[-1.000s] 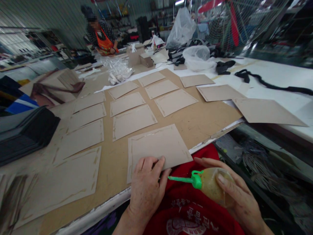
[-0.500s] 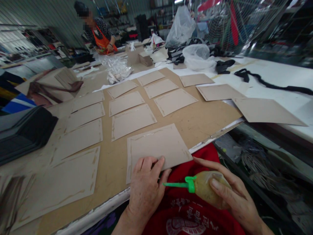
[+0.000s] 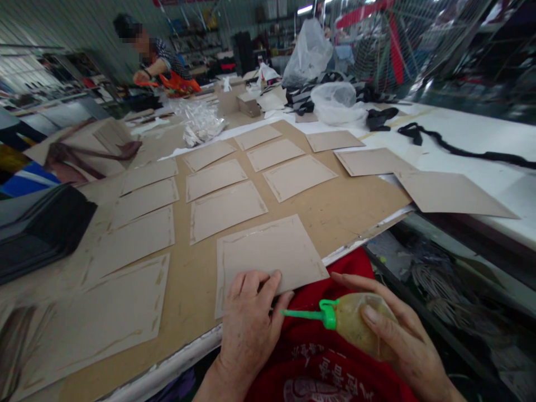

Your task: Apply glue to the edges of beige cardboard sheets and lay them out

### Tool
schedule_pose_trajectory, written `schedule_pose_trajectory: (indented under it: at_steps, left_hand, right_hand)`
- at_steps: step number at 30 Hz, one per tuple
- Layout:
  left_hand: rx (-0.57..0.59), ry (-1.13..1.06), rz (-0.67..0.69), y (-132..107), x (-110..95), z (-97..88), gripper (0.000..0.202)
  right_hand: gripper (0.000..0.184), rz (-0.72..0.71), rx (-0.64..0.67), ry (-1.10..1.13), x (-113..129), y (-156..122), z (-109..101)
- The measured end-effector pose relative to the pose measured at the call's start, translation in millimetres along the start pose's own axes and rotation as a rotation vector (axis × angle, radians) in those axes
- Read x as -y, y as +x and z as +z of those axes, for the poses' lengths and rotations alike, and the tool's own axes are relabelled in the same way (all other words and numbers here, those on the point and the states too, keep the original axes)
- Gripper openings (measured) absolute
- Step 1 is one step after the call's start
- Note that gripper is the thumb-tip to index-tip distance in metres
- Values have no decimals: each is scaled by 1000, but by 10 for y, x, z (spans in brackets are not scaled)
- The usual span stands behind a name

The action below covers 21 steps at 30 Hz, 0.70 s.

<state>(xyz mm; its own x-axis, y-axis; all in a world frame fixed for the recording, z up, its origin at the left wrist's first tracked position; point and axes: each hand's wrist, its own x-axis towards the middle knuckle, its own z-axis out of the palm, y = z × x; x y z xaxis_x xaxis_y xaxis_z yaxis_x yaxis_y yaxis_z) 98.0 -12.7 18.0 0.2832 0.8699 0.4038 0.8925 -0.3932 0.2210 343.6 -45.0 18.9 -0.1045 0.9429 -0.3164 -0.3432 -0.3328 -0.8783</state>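
Observation:
My left hand (image 3: 247, 324) lies on the near edge of a tan cardboard sheet (image 3: 268, 251), fingers curled over its rim and pinching it. My right hand (image 3: 402, 340) is wrapped round a squeeze bottle of yellowish glue (image 3: 360, 329). Its green nozzle (image 3: 305, 315) points left toward my left thumb, just below the sheet's edge. The sheet rests at the front of a big brown board (image 3: 347, 206), with glue lines along its borders. Several more sheets (image 3: 226, 209) lie in rows on the board.
A stack of dark pieces (image 3: 37, 229) sits at the left. Loose cardboard sheets (image 3: 448, 192) lie on the white table (image 3: 473, 134) at right, with a black strap (image 3: 460, 151) and plastic bags (image 3: 339, 100) behind. Another person (image 3: 159, 61) works at the far end.
My right hand and the glue bottle have shifted slightly left and down. The person at the far end has bent over to the left. My left hand stays on the sheet.

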Motion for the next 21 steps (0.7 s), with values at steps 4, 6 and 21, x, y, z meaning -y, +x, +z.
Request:
schedule_pose_trajectory:
  at_steps: [4,6,21]
  left_hand:
    - [-15,-5,9,0,1,-1,30]
    - [-4,-7,2,2,3,-5,30]
    - [-65,17,-25,40,-15,8,27]
  right_hand:
    - [58,9,20,-40,-13,-36,28]
    - [58,2,7,-66,-8,-31,37]
    - [48,-46,12,198,164,64,156]
